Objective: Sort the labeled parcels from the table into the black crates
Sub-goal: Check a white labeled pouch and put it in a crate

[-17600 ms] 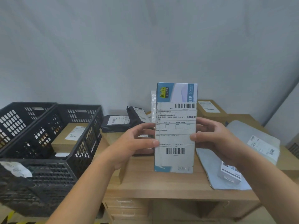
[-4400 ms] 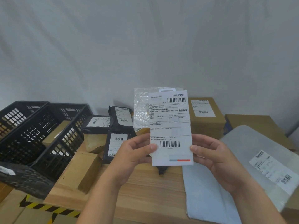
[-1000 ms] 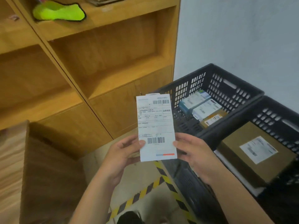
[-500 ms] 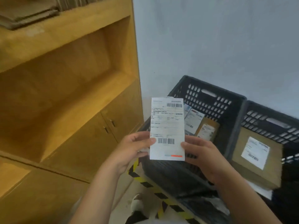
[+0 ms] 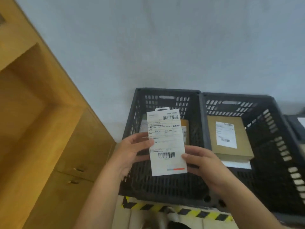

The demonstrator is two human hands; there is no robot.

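Note:
I hold a flat white parcel (image 5: 166,142) with a shipping label and two barcodes upright over the left black crate (image 5: 132,123). My left hand (image 5: 132,151) pinches its left edge and my right hand (image 5: 200,160) grips its lower right edge. Behind the parcel, boxes lie in the left crate, mostly hidden. The right black crate (image 5: 270,126) holds a brown labeled cardboard box (image 5: 229,138) lying on a white item.
A wooden cabinet with shelves and doors (image 5: 54,138) stands close on the left of the crates. Yellow-black hazard tape (image 5: 175,210) runs on the floor in front. A grey wall (image 5: 165,47) is behind. A dark parcel (image 5: 297,124) shows at the right edge.
My view has swung right and down, so both crates now sit straight ahead. The parcel, still held in both hands, has moved over the left crate.

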